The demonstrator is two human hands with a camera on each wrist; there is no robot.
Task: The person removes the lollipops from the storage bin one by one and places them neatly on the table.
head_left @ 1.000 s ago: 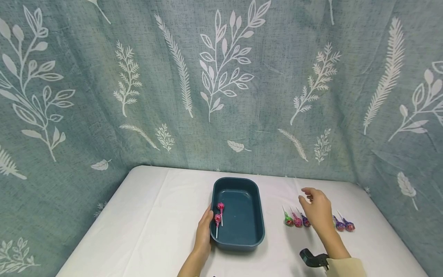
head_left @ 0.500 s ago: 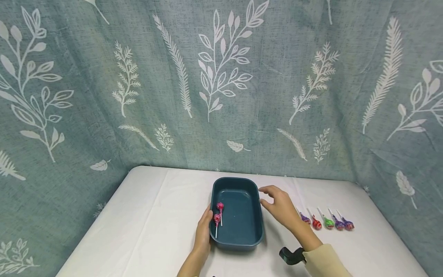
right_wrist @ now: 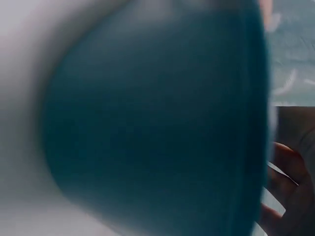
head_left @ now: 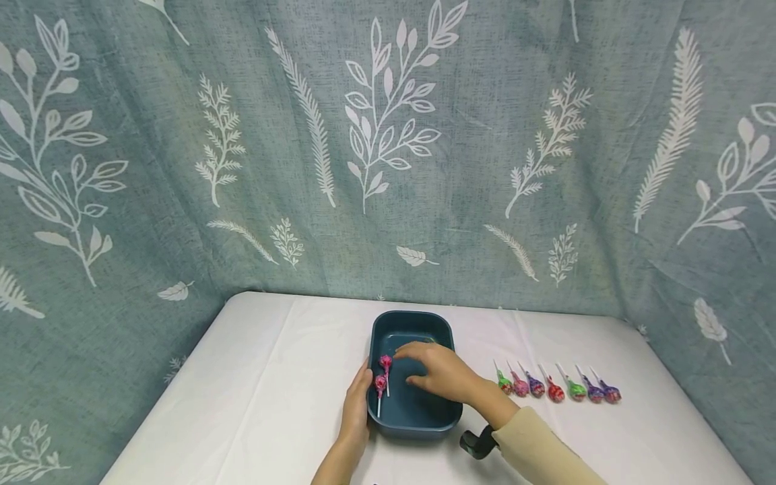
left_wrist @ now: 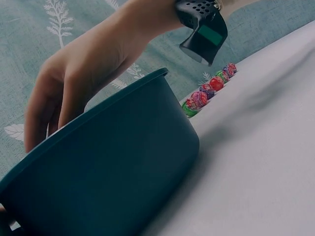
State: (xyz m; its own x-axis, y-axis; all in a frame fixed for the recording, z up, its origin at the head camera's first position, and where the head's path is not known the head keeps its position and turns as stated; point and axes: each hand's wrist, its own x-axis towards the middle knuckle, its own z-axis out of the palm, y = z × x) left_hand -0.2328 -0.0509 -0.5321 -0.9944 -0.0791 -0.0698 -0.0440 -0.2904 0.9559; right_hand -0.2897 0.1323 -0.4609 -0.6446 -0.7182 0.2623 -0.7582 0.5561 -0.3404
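Note:
A dark teal rectangular tub (head_left: 418, 428) stands on the white tablecloth. Two pink-wrapped lollipops, an upper lollipop (head_left: 385, 362) and a lower lollipop (head_left: 380, 382), lie along its left side inside. My left hand (head_left: 356, 404) grips the tub's left wall, thumb at the rim. My right hand (head_left: 445, 374) hangs over the tub's inside, thumb and fingers apart, fingertips near the upper lollipop, nothing visibly held. In the left wrist view, the right hand (left_wrist: 93, 59) reaches down past the rim. The tub's outer wall (right_wrist: 157, 123) fills much of the blurred right wrist view.
A row of several wrapped lollipops (head_left: 555, 393) in green, pink, purple and red lies right of the tub, sticks pointing away. A black wrist device (head_left: 477, 443) hangs below the right wrist. Behind the table hangs a leaf-patterned blue-green curtain (head_left: 273, 168).
My right hand has moved left from above the lollipop row, across the tub's right rim, to over its inside. The left hand and the tub have stayed in place.

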